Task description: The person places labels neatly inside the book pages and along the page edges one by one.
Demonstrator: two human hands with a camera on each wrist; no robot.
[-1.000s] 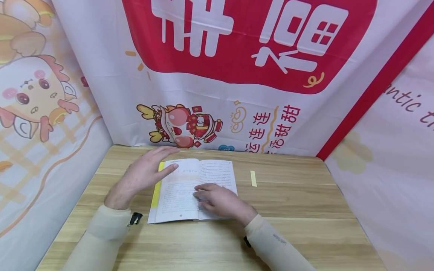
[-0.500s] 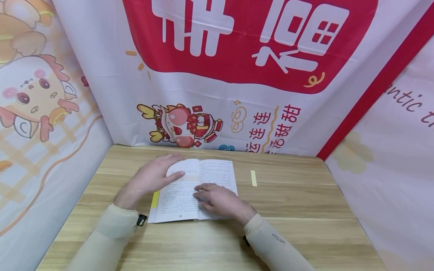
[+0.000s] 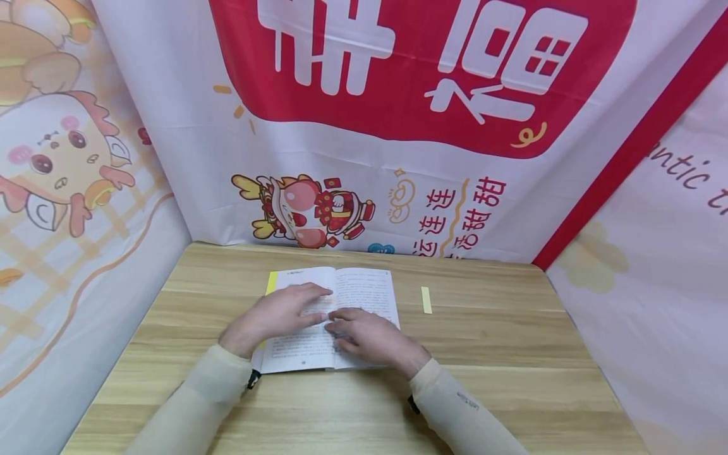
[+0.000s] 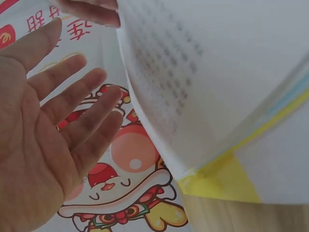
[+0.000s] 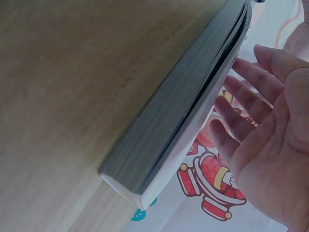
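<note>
One L hand (image 3: pixel 282 313), fingers loosely straight & gripping nothing, is over left pg (image 3: pixel 301 351) of open book (image 3: pixel 344 296) lying approx. mid worktop (image 3: pixel 495 379), w/ R hand (image 3: pixel 368 338), also relaxed & holding nothing, over right pg (image 3: pixel 368 285), & pale yellow strip (image 3: pixel 426 300) flat to right, apart from book.

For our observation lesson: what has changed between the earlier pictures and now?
In the head view, the left hand has moved rightward and down across the left page, toward the right hand. Nothing was visibly grasped or released. The right hand, open book and pale strip stayed put.
</note>
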